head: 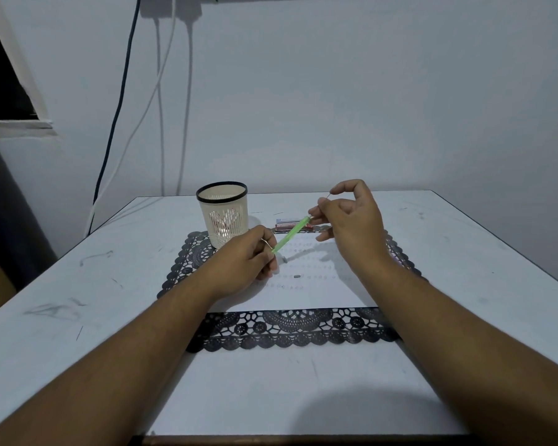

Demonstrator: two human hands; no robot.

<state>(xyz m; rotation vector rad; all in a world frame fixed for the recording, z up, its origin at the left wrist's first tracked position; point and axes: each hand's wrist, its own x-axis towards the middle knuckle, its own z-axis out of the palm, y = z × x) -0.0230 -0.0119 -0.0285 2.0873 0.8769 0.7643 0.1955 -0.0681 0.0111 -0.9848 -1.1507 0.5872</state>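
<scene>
A thin green mechanical pencil point(290, 235) is held slantwise above a white sheet of paper point(306, 284). My left hand point(248, 262) pinches its lower end. My right hand point(348, 217) holds its upper end, and its thumb and forefinger pinch a thin lead point(328, 196) just above that end. Two small dark bits lie on the paper below the pencil, one point(297, 276) near the sheet's middle.
The paper lies on a black lace placemat point(290, 333) on a white table point(78, 300). A cream slotted cup point(223, 214) stands at the mat's far left corner. A small red-and-white box point(285, 224) lies behind the pencil. Cables hang down the wall.
</scene>
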